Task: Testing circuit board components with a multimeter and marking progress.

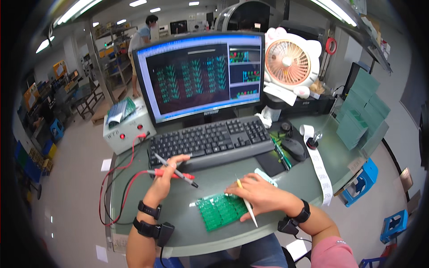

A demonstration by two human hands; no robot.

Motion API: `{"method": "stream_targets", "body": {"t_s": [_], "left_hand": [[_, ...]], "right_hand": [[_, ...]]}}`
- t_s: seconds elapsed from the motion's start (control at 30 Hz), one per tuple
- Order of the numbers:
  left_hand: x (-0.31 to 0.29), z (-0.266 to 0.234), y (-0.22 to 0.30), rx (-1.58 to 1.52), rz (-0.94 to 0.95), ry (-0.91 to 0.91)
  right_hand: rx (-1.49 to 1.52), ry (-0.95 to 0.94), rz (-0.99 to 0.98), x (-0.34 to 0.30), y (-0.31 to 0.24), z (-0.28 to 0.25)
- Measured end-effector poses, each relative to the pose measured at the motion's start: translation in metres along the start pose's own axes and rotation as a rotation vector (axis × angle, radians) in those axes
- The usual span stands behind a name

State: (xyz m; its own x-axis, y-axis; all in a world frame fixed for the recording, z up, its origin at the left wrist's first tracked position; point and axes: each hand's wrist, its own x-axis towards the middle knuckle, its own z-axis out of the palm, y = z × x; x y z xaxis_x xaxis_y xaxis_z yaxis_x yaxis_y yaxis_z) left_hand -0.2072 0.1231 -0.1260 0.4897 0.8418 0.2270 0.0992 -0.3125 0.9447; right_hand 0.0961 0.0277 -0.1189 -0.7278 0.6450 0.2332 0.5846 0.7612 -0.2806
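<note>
A green circuit board panel (219,212) lies flat on the desk near its front edge. My right hand (259,193) is closed round a slim yellow-and-white pen-like tool (250,211) whose pale end points down past the board's right side. Its fingertips rest at the panel's upper right edge, hiding that corner. To the left, my left hand (166,175) is pinched round a grey pen-like stick (183,175) with a dark end. A red test probe (157,171) with a lead also passes through this hand, above the desk in front of the keyboard (210,140).
A monitor (187,80) stands behind the keyboard. At left is a white box (128,127) with red leads. Further right lie a mouse (293,149), green pens (281,156) and a paper strip (318,172). A fan (288,62) stands behind; another person (142,38) is far back.
</note>
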Motion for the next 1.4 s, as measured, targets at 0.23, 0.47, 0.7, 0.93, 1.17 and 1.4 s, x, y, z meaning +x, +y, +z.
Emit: {"method": "stream_targets", "body": {"t_s": [0.23, 0.47, 0.7, 0.93, 1.17, 1.4], "left_hand": [[0.005, 0.005, 0.0, 0.013, 0.006, -0.02], [0.001, 0.008, -0.006, 0.37, 0.03, 0.021], [-0.002, -0.007, -0.01, -0.062, 0.076, 0.215], [-0.015, -0.022, 0.014, -0.335, -0.128, 0.244], [-0.038, -0.03, 0.008, -0.301, -0.253, 0.288], [-0.055, -0.034, 0.003, -0.274, -0.25, 0.301]], "right_hand": [[0.026, 0.035, -0.019, 0.002, -0.003, -0.004], [-0.032, 0.01, -0.038, 0.002, -0.009, 0.006], [-0.127, -0.09, -0.139, 0.044, -0.043, 0.028], [-0.126, -0.184, -0.055, 0.055, -0.049, 0.023], [0.229, 0.128, -0.158, 0.058, -0.057, -0.03], [0.742, 0.293, -0.015, 0.045, -0.031, -0.018]]}}
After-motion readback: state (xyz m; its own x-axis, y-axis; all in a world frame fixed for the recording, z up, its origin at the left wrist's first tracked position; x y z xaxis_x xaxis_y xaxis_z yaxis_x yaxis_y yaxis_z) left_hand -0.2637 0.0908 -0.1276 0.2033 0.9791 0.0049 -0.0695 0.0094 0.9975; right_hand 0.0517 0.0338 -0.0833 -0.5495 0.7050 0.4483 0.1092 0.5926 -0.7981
